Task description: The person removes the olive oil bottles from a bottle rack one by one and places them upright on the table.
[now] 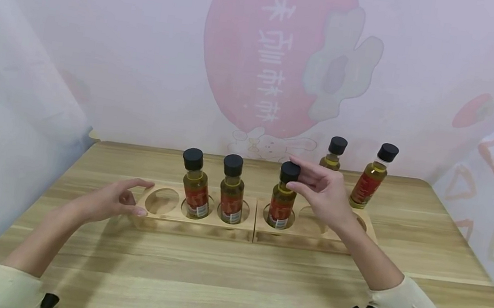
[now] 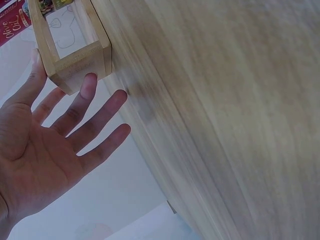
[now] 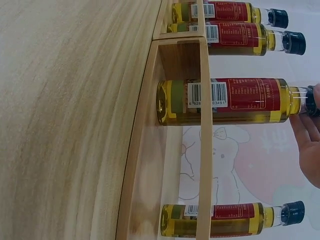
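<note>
Two wooden racks with round holes stand end to end, the left rack [image 1: 199, 230] against the right rack [image 1: 301, 242]. My right hand [image 1: 327, 198] pinches the black cap of an oil bottle [image 1: 282, 205], which is upright in the right rack's leftmost hole. The same bottle [image 3: 245, 101] shows its barcode in the right wrist view, with the fingers [image 3: 305, 130] at its cap. At the left rack's outer end, my left hand [image 1: 107, 200] touches the wood with thumb and fingertips. The left wrist view shows that hand [image 2: 55, 135] with its fingers spread against the rack end [image 2: 80, 67].
Two more bottles [image 1: 197, 194] [image 1: 231, 199] stand in the left rack's middle and right holes. Behind the right rack, one bottle [image 1: 331, 161] is partly hidden by my right hand, and another bottle [image 1: 367, 185] stands farther right. A patterned cloth [image 1: 156, 59] hangs behind the wooden table [image 1: 211, 284].
</note>
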The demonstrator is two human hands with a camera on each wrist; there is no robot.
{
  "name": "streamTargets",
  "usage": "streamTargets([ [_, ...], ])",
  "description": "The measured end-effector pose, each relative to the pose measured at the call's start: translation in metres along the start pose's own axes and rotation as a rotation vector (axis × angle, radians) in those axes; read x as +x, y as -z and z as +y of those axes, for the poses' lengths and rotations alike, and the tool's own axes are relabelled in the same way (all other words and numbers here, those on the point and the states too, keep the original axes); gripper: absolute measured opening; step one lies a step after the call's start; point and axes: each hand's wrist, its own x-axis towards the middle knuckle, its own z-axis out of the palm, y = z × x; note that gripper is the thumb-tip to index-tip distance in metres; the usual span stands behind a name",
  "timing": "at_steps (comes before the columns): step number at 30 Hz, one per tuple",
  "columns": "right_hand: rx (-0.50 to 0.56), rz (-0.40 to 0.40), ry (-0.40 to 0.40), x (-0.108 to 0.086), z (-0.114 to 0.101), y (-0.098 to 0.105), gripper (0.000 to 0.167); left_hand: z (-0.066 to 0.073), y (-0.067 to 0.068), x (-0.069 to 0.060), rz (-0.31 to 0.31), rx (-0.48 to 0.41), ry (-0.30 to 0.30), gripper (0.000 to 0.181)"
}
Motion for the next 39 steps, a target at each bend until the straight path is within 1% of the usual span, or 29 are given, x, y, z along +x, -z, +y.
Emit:
streamTargets([
  [3,-0.001,0.001,0.000,0.000,0.000,0.000,0.051,0.000,0.000,0.000,0.000,-0.002,0.001,0.076],
  [9,0.010,0.011,0.009,0.001,-0.001,0.002,0.050,0.000,0.000,0.004,-0.007,-0.014,-0.007,0.077],
  [14,-0.003,0.022,-0.012,-0.001,-0.003,0.003,0.050,-0.001,-0.001,0.006,-0.013,-0.017,-0.007,0.077],
  [23,-0.002,0.028,0.015,-0.002,-0.008,0.004,0.048,-0.001,0.000,0.005,-0.010,-0.018,-0.001,0.078],
  [34,-0.021,0.038,0.014,0.000,-0.020,0.008,0.045,0.001,0.001,0.004,-0.018,-0.021,0.007,0.078],
  [39,-0.011,0.047,0.030,0.000,-0.024,0.009,0.046,0.001,0.002,0.004,-0.024,-0.018,0.004,0.078],
])
